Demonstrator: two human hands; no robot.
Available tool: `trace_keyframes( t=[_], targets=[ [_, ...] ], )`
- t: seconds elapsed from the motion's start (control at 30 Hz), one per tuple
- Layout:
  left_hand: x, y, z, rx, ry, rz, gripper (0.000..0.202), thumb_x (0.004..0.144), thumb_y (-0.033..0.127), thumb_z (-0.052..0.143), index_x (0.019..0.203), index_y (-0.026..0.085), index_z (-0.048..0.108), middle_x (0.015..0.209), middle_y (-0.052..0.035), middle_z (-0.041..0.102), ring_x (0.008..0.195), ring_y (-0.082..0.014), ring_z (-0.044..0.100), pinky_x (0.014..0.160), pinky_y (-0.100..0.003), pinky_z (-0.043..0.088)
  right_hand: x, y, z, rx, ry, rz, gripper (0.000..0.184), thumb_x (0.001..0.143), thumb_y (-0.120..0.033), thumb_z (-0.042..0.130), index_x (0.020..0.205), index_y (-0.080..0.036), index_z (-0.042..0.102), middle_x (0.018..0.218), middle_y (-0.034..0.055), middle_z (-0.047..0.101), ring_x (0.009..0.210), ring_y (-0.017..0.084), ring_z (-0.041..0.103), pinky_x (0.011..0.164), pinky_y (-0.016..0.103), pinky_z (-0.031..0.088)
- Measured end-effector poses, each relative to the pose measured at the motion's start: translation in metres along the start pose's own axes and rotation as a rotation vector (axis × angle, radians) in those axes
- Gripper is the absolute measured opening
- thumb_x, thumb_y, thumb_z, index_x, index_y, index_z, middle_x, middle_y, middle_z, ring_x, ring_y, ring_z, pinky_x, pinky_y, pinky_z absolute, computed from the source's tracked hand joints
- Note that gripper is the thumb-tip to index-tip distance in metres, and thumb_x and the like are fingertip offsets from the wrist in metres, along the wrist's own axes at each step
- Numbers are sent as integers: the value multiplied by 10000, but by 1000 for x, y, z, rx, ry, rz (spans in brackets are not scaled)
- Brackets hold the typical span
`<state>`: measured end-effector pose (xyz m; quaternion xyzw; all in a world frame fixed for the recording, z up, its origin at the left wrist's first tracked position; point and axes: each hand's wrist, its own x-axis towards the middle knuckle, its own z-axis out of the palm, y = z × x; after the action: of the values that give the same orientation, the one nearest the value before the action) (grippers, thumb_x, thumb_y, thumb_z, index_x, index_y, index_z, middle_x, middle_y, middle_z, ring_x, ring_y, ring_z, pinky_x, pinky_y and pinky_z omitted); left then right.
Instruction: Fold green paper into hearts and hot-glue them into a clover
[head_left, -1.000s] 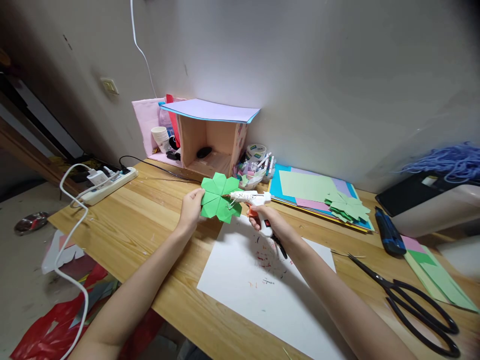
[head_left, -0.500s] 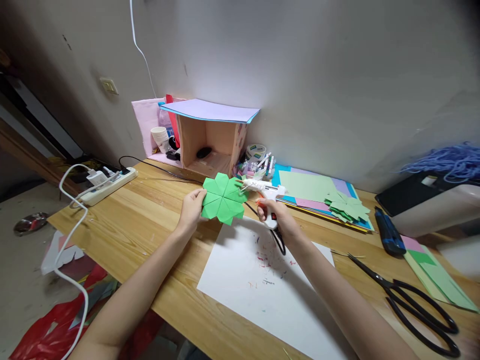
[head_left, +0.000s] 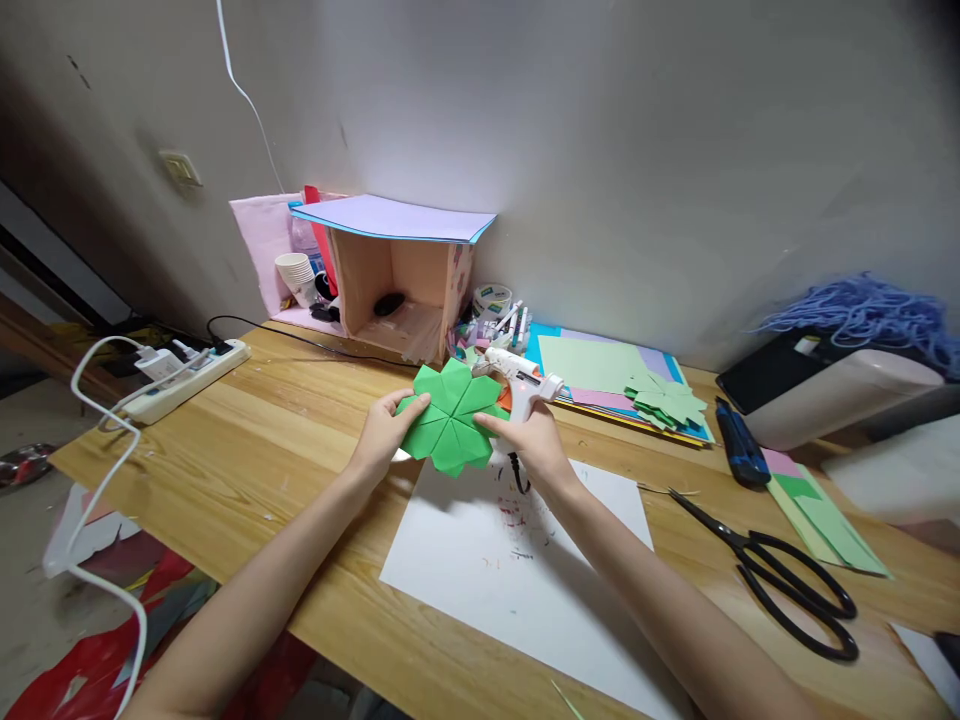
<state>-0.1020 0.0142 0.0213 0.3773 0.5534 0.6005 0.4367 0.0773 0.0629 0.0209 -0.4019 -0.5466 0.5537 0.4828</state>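
Between my hands is a green folded-paper flower (head_left: 452,415), held up over the desk with creases meeting at its middle. My left hand (head_left: 386,432) pinches its left edge, thumb on top. My right hand (head_left: 534,440) is closed around the white glue gun (head_left: 521,378), whose nozzle points left behind the flower. The right thumb also presses on the flower's right edge. Below lies a white sheet of paper (head_left: 465,550) with coloured marks; the glue gun's black cord hangs over it.
An open box (head_left: 394,285) with a purple paper roof stands at the back. Right of it are coloured sheets (head_left: 592,362) with light green paper flowers (head_left: 666,398). Black scissors (head_left: 757,545) and a utility knife (head_left: 740,445) lie right; a power strip (head_left: 187,380) sits left.
My right hand, still holding the glue gun, has moved left so its thumb rests on the green flower. The nozzle has gone behind the flower. The whole view has shifted slightly.
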Motion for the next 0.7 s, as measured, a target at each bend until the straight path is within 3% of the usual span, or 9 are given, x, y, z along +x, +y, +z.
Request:
trace_keyframes(
  t=[0.17,0.4,0.6,0.7],
  targets=[
    [-6,6,1,41,-104,-43,507,469,370,803,898,132,674,884,-86,701,778,-212,643,730,-315,499,-3,-3,1,24,-44,-34,579,571,-306,750,1100,-166,558,1087,97,638,981,263,603,874,413,476],
    [-9,5,4,85,-50,-68,499,439,370,815,848,116,685,811,-87,704,709,-213,645,686,-328,515,-4,-1,1,-16,-48,-55,523,600,-304,736,1081,-175,576,1059,90,649,975,254,608,878,394,470],
    [-7,5,1,84,-84,-51,508,452,354,814,872,108,671,838,-93,700,733,-212,641,694,-325,516,-6,-3,2,-40,-61,-90,527,603,-312,738,1082,-173,566,1083,87,635,979,237,600,876,372,462],
    [-4,6,-1,96,-65,-48,522,444,364,815,876,110,669,844,-93,700,740,-219,641,686,-328,521,-4,-8,1,-84,4,-41,474,585,-354,743,984,-155,583,999,94,657,897,234,618,795,354,488]
  ],
)
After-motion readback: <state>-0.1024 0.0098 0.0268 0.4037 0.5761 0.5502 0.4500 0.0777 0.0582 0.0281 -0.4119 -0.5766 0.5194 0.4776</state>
